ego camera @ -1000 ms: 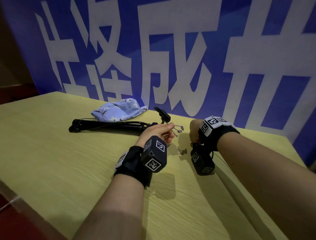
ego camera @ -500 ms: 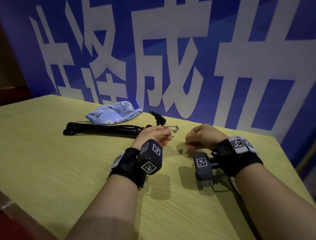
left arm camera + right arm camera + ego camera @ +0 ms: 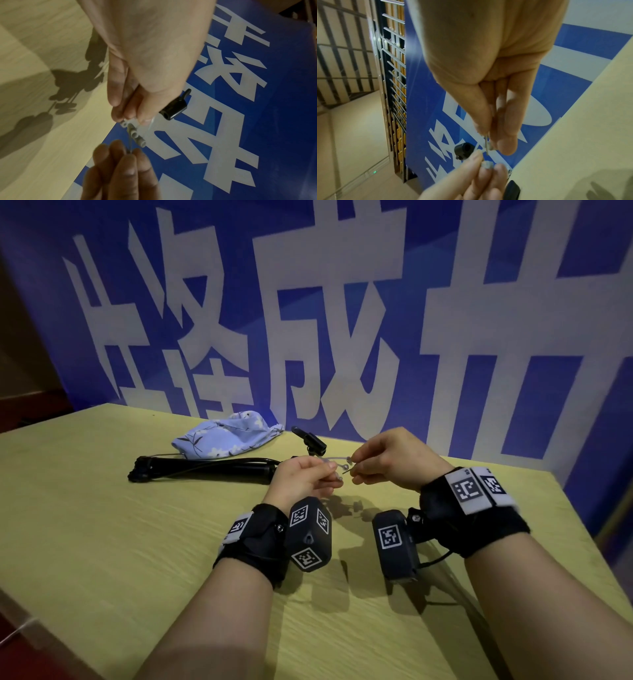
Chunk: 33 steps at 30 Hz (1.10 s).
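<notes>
My left hand (image 3: 329,472) is raised above the yellow table (image 3: 102,525) and pinches a small cluster of grey cylinders on clear stalks (image 3: 339,463). In the left wrist view the cluster (image 3: 135,133) sticks out past my left fingertips (image 3: 118,104). My right hand (image 3: 356,469) faces it, thumb and forefinger pinching a thin metal pin (image 3: 346,471). The pin's tip lies right at the cluster; in the right wrist view the pin (image 3: 486,145) points down from my right fingertips (image 3: 506,146) toward the grey cylinders (image 3: 488,165).
A folded black tripod (image 3: 205,470) lies on the table behind my left hand, with a black clamp head (image 3: 310,440) and a blue flowered cloth pouch (image 3: 226,436) nearby. A blue banner (image 3: 445,302) stands along the table's back edge. The table's right edge (image 3: 582,542) is close.
My right hand came up off the table with the thin pin and moved left to meet the left hand. Both hands are higher than before.
</notes>
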Available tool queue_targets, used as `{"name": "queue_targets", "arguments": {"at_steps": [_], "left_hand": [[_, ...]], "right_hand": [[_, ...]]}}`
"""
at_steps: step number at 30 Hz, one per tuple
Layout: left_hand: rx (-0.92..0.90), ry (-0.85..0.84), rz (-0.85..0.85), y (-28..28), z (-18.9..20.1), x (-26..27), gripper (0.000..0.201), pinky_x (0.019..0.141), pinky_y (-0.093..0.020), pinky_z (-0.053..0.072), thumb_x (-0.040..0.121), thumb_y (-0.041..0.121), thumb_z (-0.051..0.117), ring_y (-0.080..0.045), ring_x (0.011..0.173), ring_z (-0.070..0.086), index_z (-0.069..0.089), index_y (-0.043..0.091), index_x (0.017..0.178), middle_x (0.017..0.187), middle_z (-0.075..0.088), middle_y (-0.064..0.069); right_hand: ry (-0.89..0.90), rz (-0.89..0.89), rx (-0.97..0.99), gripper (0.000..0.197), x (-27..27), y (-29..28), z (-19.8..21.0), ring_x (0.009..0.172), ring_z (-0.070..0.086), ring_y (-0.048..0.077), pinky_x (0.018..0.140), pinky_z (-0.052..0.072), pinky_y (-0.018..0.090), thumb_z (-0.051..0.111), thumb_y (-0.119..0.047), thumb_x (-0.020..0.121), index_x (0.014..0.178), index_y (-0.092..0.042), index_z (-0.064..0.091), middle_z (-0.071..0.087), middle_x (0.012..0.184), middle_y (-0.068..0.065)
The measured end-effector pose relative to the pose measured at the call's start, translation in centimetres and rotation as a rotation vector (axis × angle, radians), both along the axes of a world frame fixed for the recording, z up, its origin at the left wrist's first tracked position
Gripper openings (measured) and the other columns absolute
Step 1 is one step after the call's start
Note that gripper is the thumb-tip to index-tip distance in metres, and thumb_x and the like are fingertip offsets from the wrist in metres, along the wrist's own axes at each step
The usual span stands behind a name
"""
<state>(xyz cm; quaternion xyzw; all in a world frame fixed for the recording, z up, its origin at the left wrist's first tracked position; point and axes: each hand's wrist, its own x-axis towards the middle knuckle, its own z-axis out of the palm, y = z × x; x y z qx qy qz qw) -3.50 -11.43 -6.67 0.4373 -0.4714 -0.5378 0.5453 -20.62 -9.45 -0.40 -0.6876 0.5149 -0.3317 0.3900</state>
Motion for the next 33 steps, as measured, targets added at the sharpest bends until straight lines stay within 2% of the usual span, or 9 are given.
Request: {"name": "queue_targets", "arguments": {"at_steps": [6, 12, 18, 21, 25, 28, 33], "left_hand": [[0.01, -0.02, 0.002, 0.0, 0.1, -0.2, 0.008, 0.056, -0.018, 0.055, 0.086, 0.009, 0.069, -0.018, 0.067, 0.071, 0.066, 0.005, 0.08, 0.068, 0.07, -0.007], [0.02, -0.064, 0.026, -0.2, 0.1, -0.3, 0.008, 0.055, -0.019, 0.054, 0.085, 0.008, 0.07, -0.018, 0.063, 0.07, 0.065, 0.005, 0.079, 0.066, 0.069, -0.007], [0.025, -0.093, 0.033, -0.4, 0.0, -0.3, 0.009, 0.056, -0.021, 0.053, 0.085, 0.008, 0.07, -0.018, 0.063, 0.07, 0.064, 0.007, 0.078, 0.063, 0.068, -0.005], [0.031, -0.102, 0.044, -0.4, 0.0, -0.4, 0.01, 0.054, -0.02, 0.053, 0.085, 0.007, 0.07, -0.018, 0.061, 0.069, 0.064, 0.006, 0.077, 0.062, 0.068, -0.005], [0.019, -0.156, 0.059, -0.5, -0.1, -0.4, 0.011, 0.059, -0.024, 0.053, 0.084, 0.009, 0.071, -0.017, 0.062, 0.069, 0.065, 0.009, 0.075, 0.065, 0.069, -0.006], [0.015, -0.178, 0.066, -0.5, -0.2, -0.4, 0.012, 0.059, -0.025, 0.051, 0.084, 0.01, 0.072, -0.017, 0.062, 0.069, 0.065, 0.01, 0.074, 0.064, 0.069, -0.006], [0.013, -0.182, 0.074, -0.3, -0.2, -0.6, 0.014, 0.057, -0.023, 0.051, 0.084, 0.008, 0.071, -0.017, 0.061, 0.069, 0.065, 0.009, 0.071, 0.066, 0.068, -0.008]], "right_hand": [[0.165, -0.015, -0.085, 0.006, 0.4, -0.2, -0.7, 0.065, 0.07, 0.01, 0.055, 0.052, 0.014, 0.063, -0.01, 0.09, 0.086, -0.008, 0.068, 0.072, 0.079, 0.008], [0.159, 0.0, -0.108, 0.008, 0.5, -0.1, -0.6, 0.069, 0.071, 0.011, 0.061, 0.055, 0.017, 0.064, -0.013, 0.09, 0.087, -0.009, 0.07, 0.073, 0.078, 0.005], [0.203, -0.001, -0.116, 0.009, 0.7, -0.2, -0.9, 0.067, 0.07, 0.01, 0.057, 0.053, 0.015, 0.063, -0.013, 0.09, 0.087, -0.008, 0.069, 0.072, 0.077, 0.005], [0.25, -0.015, -0.148, 0.01, 0.8, -0.4, -1.0, 0.066, 0.07, 0.012, 0.06, 0.056, 0.019, 0.063, -0.014, 0.09, 0.086, -0.007, 0.07, 0.072, 0.076, 0.006], [0.344, -0.02, -0.196, 0.011, 1.1, -0.3, -1.1, 0.066, 0.07, 0.012, 0.067, 0.058, 0.025, 0.062, -0.016, 0.091, 0.087, -0.008, 0.069, 0.072, 0.074, 0.004], [0.362, -0.02, -0.2, 0.011, 1.1, -0.4, -1.2, 0.065, 0.07, 0.011, 0.066, 0.059, 0.024, 0.063, -0.016, 0.091, 0.087, -0.009, 0.07, 0.072, 0.074, 0.003], [0.372, -0.029, -0.197, 0.008, 1.4, -0.5, -1.3, 0.065, 0.071, 0.012, 0.069, 0.06, 0.031, 0.065, -0.016, 0.088, 0.087, -0.008, 0.066, 0.072, 0.073, 0.004]]}}
